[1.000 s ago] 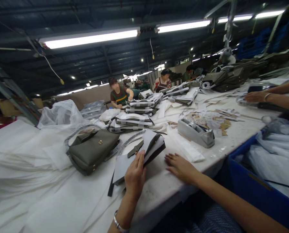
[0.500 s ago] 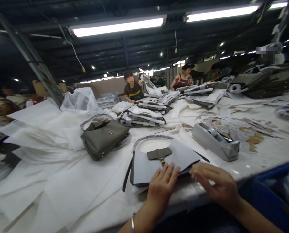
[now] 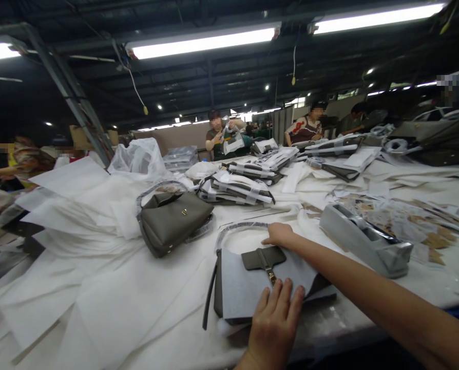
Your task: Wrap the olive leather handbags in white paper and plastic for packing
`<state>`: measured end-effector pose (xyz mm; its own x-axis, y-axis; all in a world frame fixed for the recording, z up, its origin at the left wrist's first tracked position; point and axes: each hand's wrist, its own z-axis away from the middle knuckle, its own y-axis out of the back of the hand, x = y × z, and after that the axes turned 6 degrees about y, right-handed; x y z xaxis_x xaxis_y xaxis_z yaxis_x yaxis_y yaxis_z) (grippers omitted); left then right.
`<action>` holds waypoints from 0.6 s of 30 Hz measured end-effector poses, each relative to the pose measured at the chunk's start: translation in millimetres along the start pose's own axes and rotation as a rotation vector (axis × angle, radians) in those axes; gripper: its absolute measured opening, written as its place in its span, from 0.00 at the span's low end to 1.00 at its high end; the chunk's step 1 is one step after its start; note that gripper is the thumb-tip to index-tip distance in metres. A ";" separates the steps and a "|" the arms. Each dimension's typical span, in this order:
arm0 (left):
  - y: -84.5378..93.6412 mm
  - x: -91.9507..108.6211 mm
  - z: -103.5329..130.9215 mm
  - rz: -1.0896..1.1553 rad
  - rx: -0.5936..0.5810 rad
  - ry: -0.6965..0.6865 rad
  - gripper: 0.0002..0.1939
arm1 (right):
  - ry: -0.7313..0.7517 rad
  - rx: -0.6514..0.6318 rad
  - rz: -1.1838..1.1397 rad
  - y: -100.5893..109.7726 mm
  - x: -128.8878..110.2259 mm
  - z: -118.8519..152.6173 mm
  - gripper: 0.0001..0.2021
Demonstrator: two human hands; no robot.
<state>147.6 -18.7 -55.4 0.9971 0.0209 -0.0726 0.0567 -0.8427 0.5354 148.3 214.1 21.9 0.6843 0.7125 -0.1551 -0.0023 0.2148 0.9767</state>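
Note:
A dark olive handbag (image 3: 218, 303) lies in front of me with a white paper sheet (image 3: 239, 288) over its face. The strap tab (image 3: 264, 258) with a gold clasp rests on top of the paper. My left hand (image 3: 273, 318) lies flat near the bag's lower edge, fingers stretched out on the sheet below the clasp. Reaching across the bag, my right hand (image 3: 281, 236) has its fingers closed at the right side of the wrapped handle (image 3: 237, 226); my hand hides that part of the handle.
Another olive handbag (image 3: 175, 221) sits to the left, beside spread white paper sheets (image 3: 110, 293). A grey tape dispenser (image 3: 364, 246) stands at the right. Paper-wrapped bags (image 3: 241, 187) are piled farther back, with brown scraps (image 3: 437, 239) at right. Co-workers (image 3: 217, 136) sit beyond.
My right hand has moved from the bag's lower right edge up and left to the handle. My left hand stays on the paper. The view has shifted slightly.

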 end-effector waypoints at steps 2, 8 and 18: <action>-0.5 0.8 0.3 0.002 0.014 0.015 0.18 | -0.039 -0.078 0.012 -2.5 -3.9 -7.9 0.17; -3.2 0.7 3.5 0.016 0.012 0.030 0.18 | -0.096 -0.110 0.043 -6.1 -3.9 -8.5 0.16; -5.7 2.0 4.0 0.025 0.041 0.049 0.16 | -0.110 -0.114 -0.091 -9.9 4.2 -14.0 0.17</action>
<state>149.0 -16.0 -62.0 0.9995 0.0249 -0.0173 0.0302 -0.8648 0.5013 141.0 224.3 9.5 0.7613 0.6102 -0.2191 -0.0149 0.3543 0.9350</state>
